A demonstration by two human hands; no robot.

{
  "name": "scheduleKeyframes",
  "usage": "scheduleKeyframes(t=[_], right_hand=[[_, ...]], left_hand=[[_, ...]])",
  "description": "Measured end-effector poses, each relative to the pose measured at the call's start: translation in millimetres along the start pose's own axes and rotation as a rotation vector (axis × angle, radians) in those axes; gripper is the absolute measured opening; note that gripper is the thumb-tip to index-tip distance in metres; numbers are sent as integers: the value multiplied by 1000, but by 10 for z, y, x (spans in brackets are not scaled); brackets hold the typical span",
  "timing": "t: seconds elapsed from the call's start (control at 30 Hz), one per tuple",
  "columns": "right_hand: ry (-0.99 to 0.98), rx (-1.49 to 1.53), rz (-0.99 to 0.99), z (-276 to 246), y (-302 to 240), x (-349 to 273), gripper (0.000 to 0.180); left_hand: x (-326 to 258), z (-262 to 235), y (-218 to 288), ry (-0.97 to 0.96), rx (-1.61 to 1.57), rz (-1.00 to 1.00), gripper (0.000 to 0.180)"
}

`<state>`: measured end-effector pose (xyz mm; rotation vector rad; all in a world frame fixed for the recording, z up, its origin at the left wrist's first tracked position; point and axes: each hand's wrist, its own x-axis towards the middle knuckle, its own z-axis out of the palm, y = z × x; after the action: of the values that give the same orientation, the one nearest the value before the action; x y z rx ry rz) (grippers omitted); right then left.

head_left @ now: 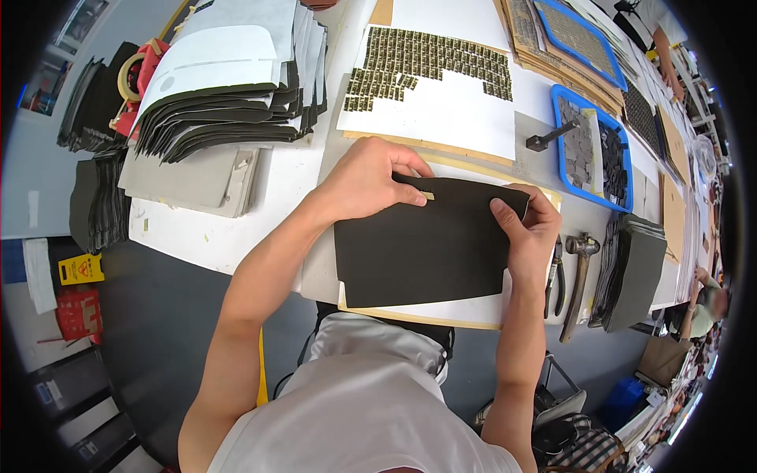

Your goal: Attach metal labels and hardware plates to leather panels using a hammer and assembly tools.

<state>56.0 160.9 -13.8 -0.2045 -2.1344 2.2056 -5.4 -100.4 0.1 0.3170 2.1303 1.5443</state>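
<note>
Nearest is the wearer's torso in a pale grey, satiny shirt (355, 410). Beyond it, a black, thin, leather-like sheet with notched lower corners (422, 256) is held over the near edge of the white table (181, 229). Its long axis runs left to right, the notched edge facing the body. It looks light, flexible and easily creased, best held by opposite edges. The left hand (363, 181) pinches its far edge beside a small gold-coloured metal piece (427, 195); the right hand (532, 225) pinches the far right corner, thumb on top. Farther off, similar gold-coloured pieces (430, 59) stand in rows on white card (465, 130).
</note>
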Motion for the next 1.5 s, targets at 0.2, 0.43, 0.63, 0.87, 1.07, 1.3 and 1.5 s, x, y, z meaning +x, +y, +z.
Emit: scheduleKeyframes(t=[0.2, 0.43, 0.63, 0.87, 1.07, 1.3, 1.5], right_hand=[[-11, -12, -59, 47, -34, -23, 22], [-19, -89, -64, 38, -20, -45, 23], [-42, -63, -99, 74, 2, -23, 24], [-47, -5, -159, 24, -78, -60, 19], [-113, -154, -137, 149, 124, 60, 23], [-163, -81, -205, 12, 78, 103, 27], [-578, 630, -39, -314, 11, 198, 55]], left_hand=[[-17, 23, -26, 46, 68, 152, 40], [-33, 23, 79, 34, 42, 8, 43], [-38, 14, 3, 50, 54, 89, 41], [24, 123, 174, 37, 116, 54, 39], [-48, 8, -117, 100, 70, 28, 35], [-66, 129, 32, 104, -23, 60, 31], [-234, -21, 424, 98, 349, 391, 26]])
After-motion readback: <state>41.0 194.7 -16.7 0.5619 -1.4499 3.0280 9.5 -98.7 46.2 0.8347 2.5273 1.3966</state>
